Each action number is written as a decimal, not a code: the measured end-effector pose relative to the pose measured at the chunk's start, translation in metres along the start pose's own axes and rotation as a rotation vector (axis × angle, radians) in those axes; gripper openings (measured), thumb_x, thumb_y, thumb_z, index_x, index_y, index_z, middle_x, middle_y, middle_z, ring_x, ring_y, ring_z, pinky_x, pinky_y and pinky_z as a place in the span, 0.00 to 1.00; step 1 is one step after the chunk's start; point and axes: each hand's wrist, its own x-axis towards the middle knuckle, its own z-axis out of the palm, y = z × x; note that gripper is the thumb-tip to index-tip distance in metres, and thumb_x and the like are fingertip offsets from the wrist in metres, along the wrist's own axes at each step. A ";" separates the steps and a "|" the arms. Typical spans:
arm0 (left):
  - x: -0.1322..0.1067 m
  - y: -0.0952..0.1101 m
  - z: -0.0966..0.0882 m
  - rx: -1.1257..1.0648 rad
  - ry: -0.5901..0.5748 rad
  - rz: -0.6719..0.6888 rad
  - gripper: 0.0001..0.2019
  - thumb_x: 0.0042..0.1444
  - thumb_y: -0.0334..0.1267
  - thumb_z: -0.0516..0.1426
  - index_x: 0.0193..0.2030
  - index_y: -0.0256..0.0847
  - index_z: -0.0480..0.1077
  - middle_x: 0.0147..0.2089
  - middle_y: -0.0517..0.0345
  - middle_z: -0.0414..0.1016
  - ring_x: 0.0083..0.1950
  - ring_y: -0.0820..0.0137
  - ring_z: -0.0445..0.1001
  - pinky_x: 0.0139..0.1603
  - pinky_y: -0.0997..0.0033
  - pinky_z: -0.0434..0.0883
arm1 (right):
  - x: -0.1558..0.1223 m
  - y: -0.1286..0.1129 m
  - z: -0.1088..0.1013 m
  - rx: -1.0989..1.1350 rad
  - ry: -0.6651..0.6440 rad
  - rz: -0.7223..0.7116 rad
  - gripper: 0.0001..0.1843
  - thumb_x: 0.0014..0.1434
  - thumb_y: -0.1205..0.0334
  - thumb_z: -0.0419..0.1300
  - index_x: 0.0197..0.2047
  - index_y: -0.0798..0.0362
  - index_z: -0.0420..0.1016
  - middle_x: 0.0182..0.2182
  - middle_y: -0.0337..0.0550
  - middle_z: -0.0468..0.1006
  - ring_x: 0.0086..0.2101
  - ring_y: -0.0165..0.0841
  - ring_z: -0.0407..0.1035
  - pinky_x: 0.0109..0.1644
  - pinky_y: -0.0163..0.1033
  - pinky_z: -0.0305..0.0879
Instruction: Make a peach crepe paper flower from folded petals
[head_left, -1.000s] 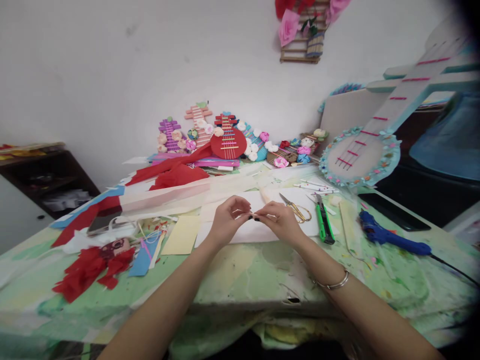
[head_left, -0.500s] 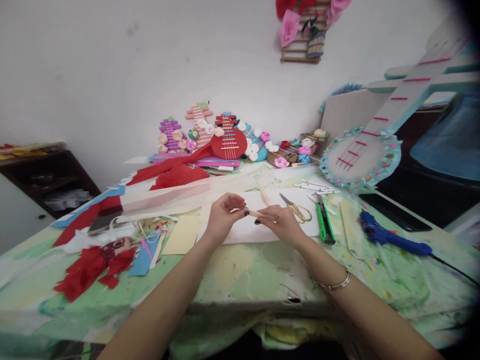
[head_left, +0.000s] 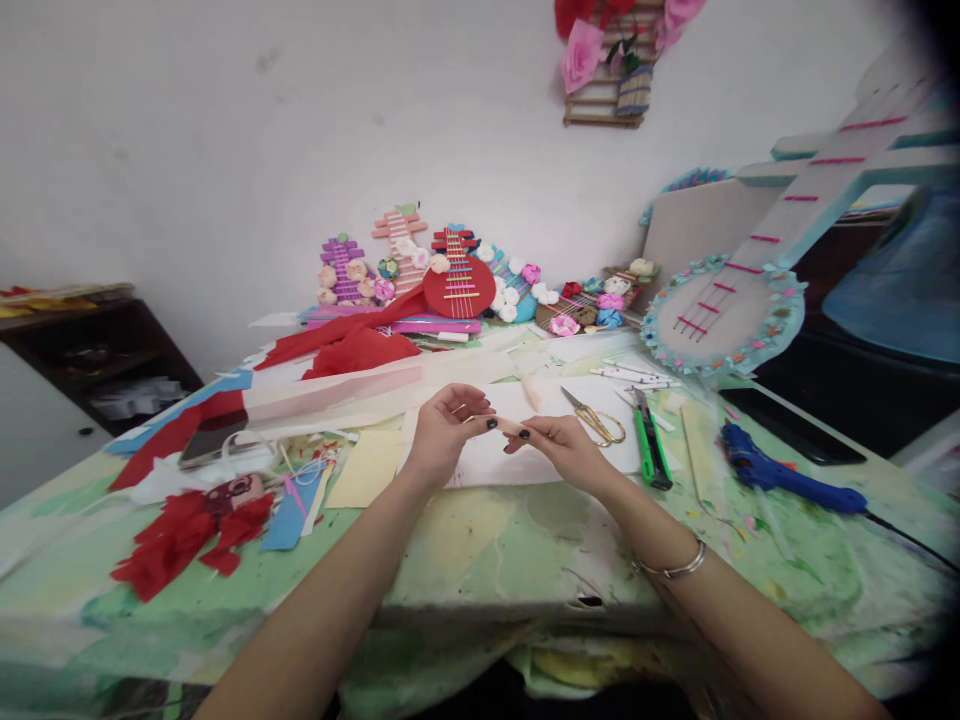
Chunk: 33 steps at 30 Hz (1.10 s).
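My left hand [head_left: 446, 432] and my right hand [head_left: 564, 447] meet above a white sheet [head_left: 517, 455] in the middle of the green table [head_left: 480, 550]. Both pinch the ends of a small cream-coloured strip [head_left: 507, 426] held between the fingertips. The fingers of each hand are curled closed on it. A silver bangle [head_left: 670, 570] sits on my right wrist.
Gold-handled scissors [head_left: 596, 420], a green utility knife [head_left: 649, 445] and a blue glue gun [head_left: 780, 480] lie to the right. Red paper scraps [head_left: 180, 535] and a yellow card [head_left: 367, 468] lie left. Small craft guitars [head_left: 457, 285] line the wall; a large pale guitar [head_left: 720, 310] leans right.
The hands have drawn slightly apart and shifted a little upward, with the cream strip now stretched between the fingertips. Nothing else on the table moved.
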 end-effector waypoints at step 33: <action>-0.003 0.009 0.000 0.088 0.112 -0.072 0.14 0.36 0.37 0.69 0.29 0.33 0.74 0.25 0.54 0.78 0.26 0.68 0.76 0.32 0.68 0.73 | 0.000 -0.002 0.000 0.139 0.035 -0.010 0.19 0.63 0.54 0.50 0.36 0.53 0.80 0.35 0.42 0.81 0.37 0.37 0.72 0.46 0.39 0.63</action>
